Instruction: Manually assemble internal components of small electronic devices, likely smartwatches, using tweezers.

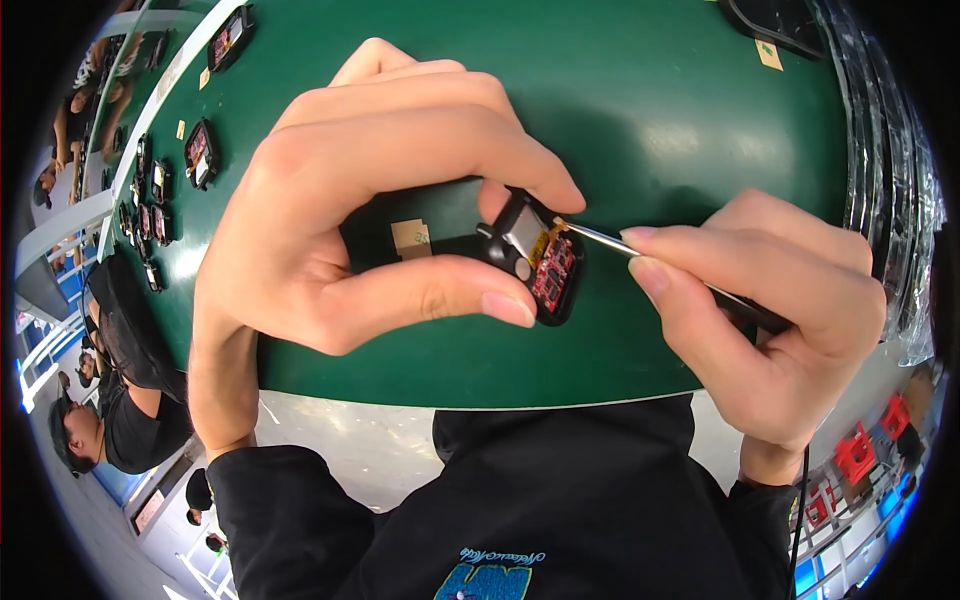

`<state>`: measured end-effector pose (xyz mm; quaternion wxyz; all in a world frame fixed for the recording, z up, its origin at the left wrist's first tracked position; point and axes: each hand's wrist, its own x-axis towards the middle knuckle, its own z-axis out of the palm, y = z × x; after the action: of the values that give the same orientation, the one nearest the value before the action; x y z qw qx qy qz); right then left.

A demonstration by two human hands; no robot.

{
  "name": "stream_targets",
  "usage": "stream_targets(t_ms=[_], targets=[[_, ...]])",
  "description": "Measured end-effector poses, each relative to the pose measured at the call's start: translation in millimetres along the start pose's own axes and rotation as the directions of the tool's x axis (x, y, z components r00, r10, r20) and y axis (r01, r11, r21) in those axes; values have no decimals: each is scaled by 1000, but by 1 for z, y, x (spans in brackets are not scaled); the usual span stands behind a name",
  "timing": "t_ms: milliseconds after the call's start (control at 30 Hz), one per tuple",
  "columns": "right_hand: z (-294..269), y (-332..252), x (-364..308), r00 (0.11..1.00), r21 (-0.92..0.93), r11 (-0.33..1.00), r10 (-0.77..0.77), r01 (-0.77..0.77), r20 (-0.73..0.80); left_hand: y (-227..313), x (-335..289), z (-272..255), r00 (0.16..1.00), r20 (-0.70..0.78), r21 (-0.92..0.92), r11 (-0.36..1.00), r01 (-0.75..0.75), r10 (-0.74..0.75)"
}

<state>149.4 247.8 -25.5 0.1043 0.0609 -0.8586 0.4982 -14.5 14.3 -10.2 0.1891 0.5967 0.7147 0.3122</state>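
My left hand (340, 190) grips a small open black device housing (553, 313) between thumb and fingers, tilted above the table. Inside it sit a silver battery-like block (524, 232), a red circuit board (556, 272) and a yellowish flexible strip (541, 246). My right hand (780, 310) pinches a slim pointed metal tool (600, 241) with a dark rear end; whether it has one prong or two cannot be made out. Its tip touches or nearly touches the strip's upper end, at the housing's edge beside my left fingertip.
Beneath my hands lies a green tabletop (640, 350), with a small tan paper label (411, 238) on it. Several similar open housings (201, 154) lie at the left. A black object (775, 25) is far right; clear plastic packaging (905, 200) lines the right edge. A co-worker (130, 420) sits left.
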Motion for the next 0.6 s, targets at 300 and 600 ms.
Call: stream_targets(t_ms=[300,600], targets=[[-4,-2,-1,998,-36,999,20,-18,57,-5,-5,11,997,-74,-63,997,-35,30],[5,0,-1,999,-27,999,-36,36,-3,-1,-7,4,998,-38,-23,999,-42,41]])
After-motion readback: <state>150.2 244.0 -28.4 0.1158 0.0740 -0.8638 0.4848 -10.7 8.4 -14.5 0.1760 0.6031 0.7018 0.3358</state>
